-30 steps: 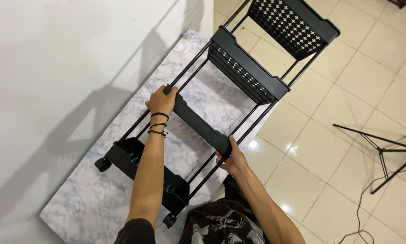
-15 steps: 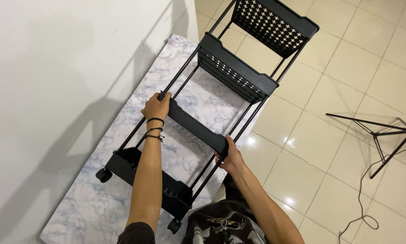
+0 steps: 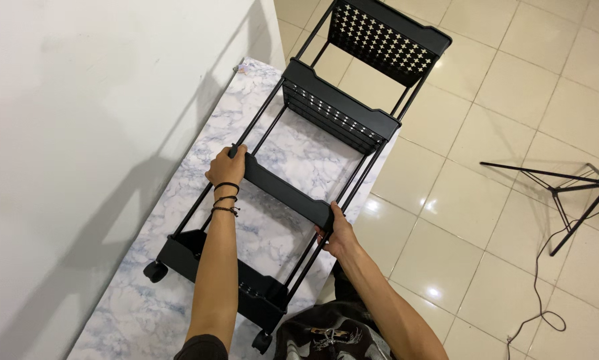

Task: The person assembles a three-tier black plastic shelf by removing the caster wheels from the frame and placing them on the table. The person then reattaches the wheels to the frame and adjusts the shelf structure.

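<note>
A black metal trolley with several perforated tiers (image 3: 339, 110) lies on its side across a marble-patterned mat (image 3: 179, 267), its far tier reaching over the tiled floor. My left hand (image 3: 225, 167) grips the left end of the second tier from the wheels (image 3: 286, 193), where it meets the rod. My right hand (image 3: 339, 233) grips the right end of that same tier. Black cord bracelets circle my left wrist. Two castor wheels (image 3: 155, 270) show at the near end of the trolley.
A white wall (image 3: 79, 100) runs along the left of the mat. Glossy beige floor tiles (image 3: 486, 220) spread to the right. A black tripod stand (image 3: 566, 187) with a trailing cable (image 3: 539, 313) sits at the right edge.
The view has shifted slightly, so the trolley and hands sit lower and further left in frame. Both hands keep the same grip on the tier.
</note>
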